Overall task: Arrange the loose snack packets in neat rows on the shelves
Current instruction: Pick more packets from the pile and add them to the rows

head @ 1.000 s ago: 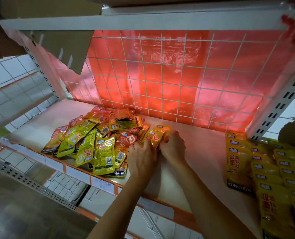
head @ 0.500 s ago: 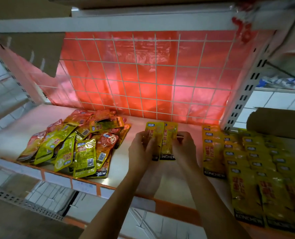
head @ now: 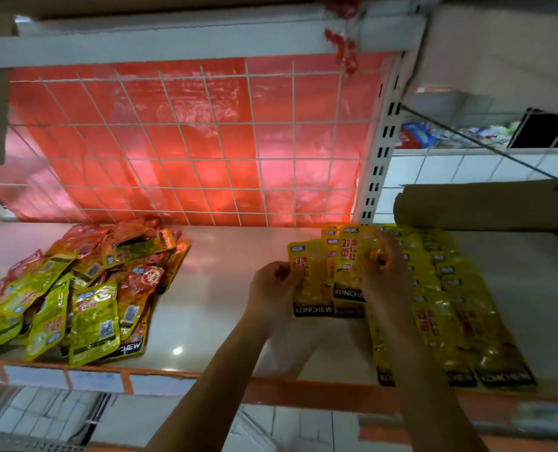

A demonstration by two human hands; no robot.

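Yellow packets (head: 315, 285) moved right to the rows (head: 466, 321), clamped in left hand (head: 272, 288) and right hand (head: 385, 275) grips.

**Beyond my reach**

Past my left hand (head: 272, 290) stands a white wire grid (head: 256, 159) backed by crinkled red plastic sheeting (head: 173, 141). Above and right of my right hand (head: 385, 278) lies a brown cardboard roll (head: 486, 207), with white wall tiles (head: 440, 172) behind it.

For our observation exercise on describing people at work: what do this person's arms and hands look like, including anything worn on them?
Both arms are bare as far as the picture shows. There is no sleeve on the left forearm or the right forearm. The left hand and right hand are ungloved, with no ring, watch or bracelet visible. The dim, slightly blurred picture could hide small details.
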